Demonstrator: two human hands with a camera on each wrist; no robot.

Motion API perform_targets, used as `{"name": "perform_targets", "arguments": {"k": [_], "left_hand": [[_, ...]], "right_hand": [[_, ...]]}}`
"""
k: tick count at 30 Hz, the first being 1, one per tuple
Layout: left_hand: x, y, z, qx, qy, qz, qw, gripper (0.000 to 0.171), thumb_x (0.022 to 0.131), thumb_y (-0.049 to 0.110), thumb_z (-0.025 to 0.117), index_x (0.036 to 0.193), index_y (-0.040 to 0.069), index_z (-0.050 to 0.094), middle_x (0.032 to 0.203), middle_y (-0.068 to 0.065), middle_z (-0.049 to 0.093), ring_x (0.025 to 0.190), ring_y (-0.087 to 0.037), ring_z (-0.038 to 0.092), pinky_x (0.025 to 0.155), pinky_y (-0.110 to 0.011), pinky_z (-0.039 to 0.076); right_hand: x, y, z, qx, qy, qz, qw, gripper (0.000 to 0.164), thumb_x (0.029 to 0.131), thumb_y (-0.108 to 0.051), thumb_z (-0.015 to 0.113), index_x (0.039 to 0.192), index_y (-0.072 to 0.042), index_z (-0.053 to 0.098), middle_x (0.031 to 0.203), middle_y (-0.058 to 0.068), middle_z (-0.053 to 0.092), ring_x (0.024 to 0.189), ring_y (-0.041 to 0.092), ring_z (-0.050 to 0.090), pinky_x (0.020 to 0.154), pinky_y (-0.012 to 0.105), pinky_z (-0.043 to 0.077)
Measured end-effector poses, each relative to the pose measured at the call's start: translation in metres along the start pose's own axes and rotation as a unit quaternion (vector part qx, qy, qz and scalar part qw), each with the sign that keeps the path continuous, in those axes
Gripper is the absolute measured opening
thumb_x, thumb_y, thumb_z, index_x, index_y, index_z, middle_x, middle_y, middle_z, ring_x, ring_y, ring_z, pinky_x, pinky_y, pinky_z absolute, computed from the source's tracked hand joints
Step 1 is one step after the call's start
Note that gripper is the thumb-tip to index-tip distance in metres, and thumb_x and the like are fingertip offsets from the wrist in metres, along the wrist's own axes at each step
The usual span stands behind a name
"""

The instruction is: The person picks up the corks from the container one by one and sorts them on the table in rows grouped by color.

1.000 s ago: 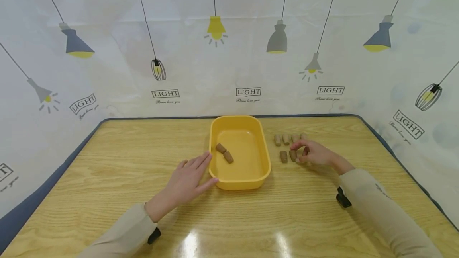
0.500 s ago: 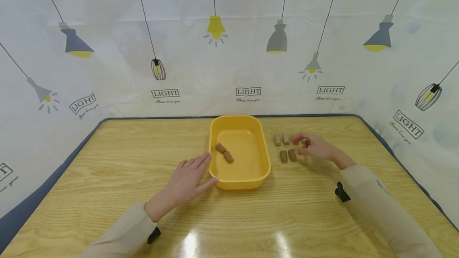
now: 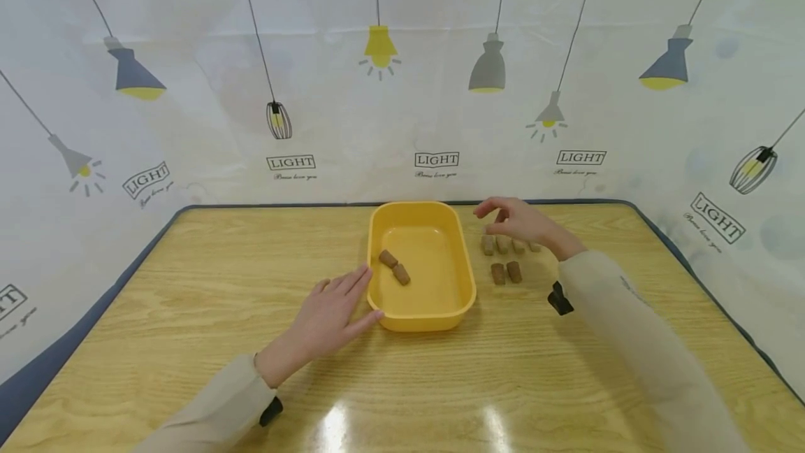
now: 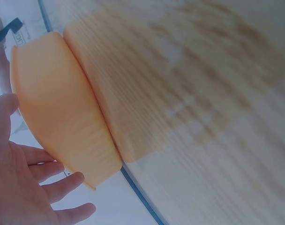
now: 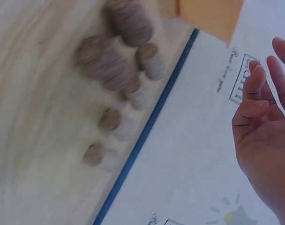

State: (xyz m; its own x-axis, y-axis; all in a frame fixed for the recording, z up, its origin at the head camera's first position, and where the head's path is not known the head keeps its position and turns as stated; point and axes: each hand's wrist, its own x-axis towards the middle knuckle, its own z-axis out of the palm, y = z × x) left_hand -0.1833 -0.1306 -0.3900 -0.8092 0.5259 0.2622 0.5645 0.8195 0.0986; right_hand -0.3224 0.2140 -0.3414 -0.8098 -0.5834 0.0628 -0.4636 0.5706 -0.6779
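A yellow plastic tub (image 3: 421, 324) stands in mid-table with two brown tapered corks (image 3: 401, 274) lying in it. My left hand (image 3: 330, 317), fingers straight, rests against its left rim. The left wrist view shows that hand's fingertips (image 4: 77, 178) along the side of the tub. To the right of the tub, two corks (image 3: 514, 272) stand side by side, and behind them is a row of several more corks (image 3: 502, 246). My right hand (image 3: 525, 221) hovers above this back row, its fingers bent loosely with nothing between them, partly overlapping the row.
The wooden table (image 3: 251, 250) ends at a dark blue edge (image 3: 283, 207) against a pale wall covering (image 3: 339, 103) printed with lamps. Each beige sleeve carries a black strap or clip (image 3: 560, 298) near the wrist.
My right hand has let go of a cork in the front pair, risen, and moved left and away over the back row. The left hand has stayed on the tub.
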Motion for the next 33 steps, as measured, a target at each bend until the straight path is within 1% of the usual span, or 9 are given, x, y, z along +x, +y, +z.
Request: {"name": "perform_targets", "arguments": {"k": [3,7,10,14,19,22,26,28,33], "left_hand": [[0.000,0.000,0.000,0.002,0.001,0.001,1.0000,0.070,0.087,0.054,0.041,0.134,0.002,0.036,0.136,-0.012,0.035,0.114,-0.030,0.042,0.088,-0.051,0.033],[0.000,-0.001,0.000,0.000,-0.002,-0.001,1.0000,0.071,0.087,0.054,0.040,0.135,0.002,0.035,0.136,-0.012,0.034,0.115,-0.030,0.041,0.088,-0.051,0.032],[0.000,0.000,0.000,-0.003,-0.004,-0.001,1.0000,0.071,0.087,0.054,0.040,0.135,0.003,0.034,0.137,-0.011,0.034,0.115,-0.030,0.041,0.089,-0.051,0.031],[0.000,-0.001,-0.001,-0.004,-0.009,-0.002,0.9999,0.071,0.088,0.055,0.037,0.136,0.004,0.032,0.138,-0.011,0.033,0.116,-0.029,0.040,0.089,-0.051,0.031],[0.001,-0.001,-0.001,-0.002,-0.018,-0.007,0.9998,0.072,0.087,0.057,0.036,0.137,0.004,0.032,0.138,-0.010,0.032,0.117,-0.029,0.039,0.089,-0.052,0.031],[0.001,-0.001,-0.001,-0.004,-0.021,-0.008,0.9997,0.072,0.088,0.056,0.036,0.136,0.004,0.033,0.138,-0.010,0.032,0.117,-0.029,0.039,0.089,-0.052,0.031],[0.001,0.000,-0.002,-0.004,-0.016,-0.005,0.9998,0.071,0.088,0.055,0.037,0.136,0.003,0.034,0.138,-0.010,0.033,0.116,-0.029,0.040,0.089,-0.052,0.031],[0.000,0.000,-0.002,-0.002,-0.013,-0.004,0.9999,0.071,0.088,0.055,0.038,0.136,0.003,0.034,0.137,-0.010,0.033,0.115,-0.029,0.041,0.089,-0.052,0.031],[0.001,0.000,-0.002,0.002,-0.013,-0.005,0.9999,0.071,0.087,0.055,0.038,0.136,0.003,0.034,0.137,-0.010,0.033,0.115,-0.029,0.041,0.089,-0.052,0.031]], "right_hand": [[0.017,-0.013,0.003,0.006,-0.011,-0.005,1.000,0.033,0.084,-0.015,0.059,0.114,-0.003,0.053,0.110,0.013,0.053,0.084,0.026,0.051,0.074,0.038,0.042],[0.039,-0.030,0.010,0.015,-0.024,-0.019,0.999,0.035,0.084,-0.014,0.061,0.116,-0.001,0.053,0.110,0.015,0.053,0.092,0.026,0.051,0.081,0.039,0.041],[0.054,-0.043,0.017,0.014,-0.036,-0.036,0.999,0.035,0.083,-0.013,0.062,0.115,-0.001,0.053,0.108,0.013,0.054,0.095,0.027,0.051,0.083,0.039,0.040],[0.069,-0.056,0.027,0.006,-0.061,-0.048,0.997,0.037,0.082,-0.015,0.063,0.116,-0.003,0.054,0.108,0.010,0.056,0.098,0.025,0.050,0.084,0.036,0.039],[0.086,-0.067,0.043,0.024,-0.098,-0.050,0.994,0.040,0.082,-0.014,0.062,0.118,0.000,0.052,0.112,0.016,0.055,0.104,0.029,0.047,0.086,0.035,0.038],[0.095,-0.072,0.053,0.037,-0.113,-0.030,0.992,0.039,0.082,-0.012,0.062,0.118,-0.001,0.052,0.113,0.016,0.054,0.104,0.029,0.048,0.083,0.036,0.040],[0.104,-0.075,0.065,0.040,-0.135,0.002,0.990,0.038,0.083,-0.011,0.060,0.119,-0.004,0.052,0.112,0.011,0.055,0.097,0.024,0.051,0.079,0.038,0.042],[0.107,-0.075,0.071,0.043,-0.151,0.023,0.987,0.038,0.083,-0.011,0.060,0.121,-0.007,0.052,0.113,0.010,0.054,0.093,0.021,0.053,0.078,0.039,0.042],[0.111,-0.072,0.083,0.056,-0.190,0.072,0.978,0.041,0.083,-0.010,0.058,0.122,-0.012,0.050,0.117,0.008,0.051,0.092,0.019,0.052,0.077,0.041,0.039]]}}
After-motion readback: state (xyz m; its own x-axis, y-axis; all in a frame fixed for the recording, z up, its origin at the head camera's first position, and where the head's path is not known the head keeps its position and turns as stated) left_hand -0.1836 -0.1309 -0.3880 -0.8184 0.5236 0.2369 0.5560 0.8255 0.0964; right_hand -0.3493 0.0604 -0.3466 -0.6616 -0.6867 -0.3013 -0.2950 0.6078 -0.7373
